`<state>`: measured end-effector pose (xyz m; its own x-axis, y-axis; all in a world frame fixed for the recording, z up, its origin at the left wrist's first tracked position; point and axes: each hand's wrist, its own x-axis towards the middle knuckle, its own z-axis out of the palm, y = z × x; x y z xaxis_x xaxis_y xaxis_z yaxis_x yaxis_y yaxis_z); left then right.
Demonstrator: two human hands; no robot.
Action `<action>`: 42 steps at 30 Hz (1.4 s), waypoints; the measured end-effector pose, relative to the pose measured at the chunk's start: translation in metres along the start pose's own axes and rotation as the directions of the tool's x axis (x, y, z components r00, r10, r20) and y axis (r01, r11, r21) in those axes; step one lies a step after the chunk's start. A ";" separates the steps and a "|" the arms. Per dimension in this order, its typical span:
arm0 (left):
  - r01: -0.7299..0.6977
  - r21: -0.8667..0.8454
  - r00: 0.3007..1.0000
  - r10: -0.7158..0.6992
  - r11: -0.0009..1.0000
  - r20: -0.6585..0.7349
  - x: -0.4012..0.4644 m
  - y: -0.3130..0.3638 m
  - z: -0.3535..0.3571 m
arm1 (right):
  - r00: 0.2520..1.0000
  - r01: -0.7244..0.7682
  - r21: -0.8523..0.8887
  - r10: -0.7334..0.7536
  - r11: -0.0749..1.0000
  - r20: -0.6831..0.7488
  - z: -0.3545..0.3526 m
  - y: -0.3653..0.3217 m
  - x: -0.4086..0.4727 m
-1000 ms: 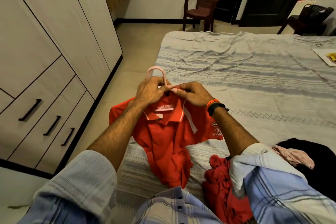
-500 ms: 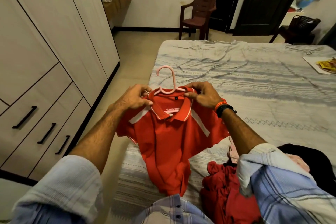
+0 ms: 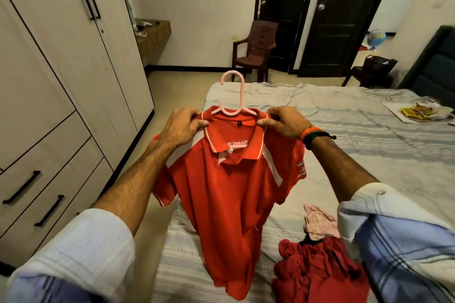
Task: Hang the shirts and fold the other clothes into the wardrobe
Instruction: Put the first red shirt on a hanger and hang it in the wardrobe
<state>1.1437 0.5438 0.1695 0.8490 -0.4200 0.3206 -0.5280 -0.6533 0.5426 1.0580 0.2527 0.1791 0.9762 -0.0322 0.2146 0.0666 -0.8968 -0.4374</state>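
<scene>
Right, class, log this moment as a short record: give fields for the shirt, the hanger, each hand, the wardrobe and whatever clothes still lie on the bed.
shirt: red polo shirt, on the hanger, held up over the bed edge
hanger: pink hanger, hook free above the collar
left hand: left hand grips the shirt's shoulder
right hand: right hand pinches the other shoulder
wardrobe: wardrobe, doors and drawers closed
bed: bed holds a dark red garment and a pink cloth

Matt cloth polo shirt (image 3: 229, 204), smooth plastic hanger (image 3: 240, 96).
</scene>
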 end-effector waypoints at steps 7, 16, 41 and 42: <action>-0.164 0.107 0.984 0.171 0.981 -0.058 -0.001 0.040 -0.052 | 0.979 0.039 0.012 -0.036 0.999 -0.203 -0.049 -0.028 -0.012; -0.317 0.183 0.903 0.355 0.931 -0.243 -0.055 0.086 -0.082 | 0.932 0.106 0.043 -0.084 0.993 -0.353 -0.090 -0.056 -0.077; -0.340 0.202 0.802 0.395 0.919 -0.448 -0.237 0.198 -0.095 | 0.791 0.264 0.089 -0.163 0.960 -0.589 -0.138 -0.089 -0.281; -0.342 0.202 0.787 0.397 0.918 -0.471 -0.237 0.203 -0.097 | 0.765 0.268 0.083 -0.159 0.960 -0.624 -0.142 -0.090 -0.281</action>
<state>0.8372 0.5721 0.2787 0.4675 -0.2934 0.8339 -0.7787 -0.5832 0.2314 0.7479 0.2802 0.2822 0.6071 -0.1571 0.7790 0.3428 -0.8327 -0.4350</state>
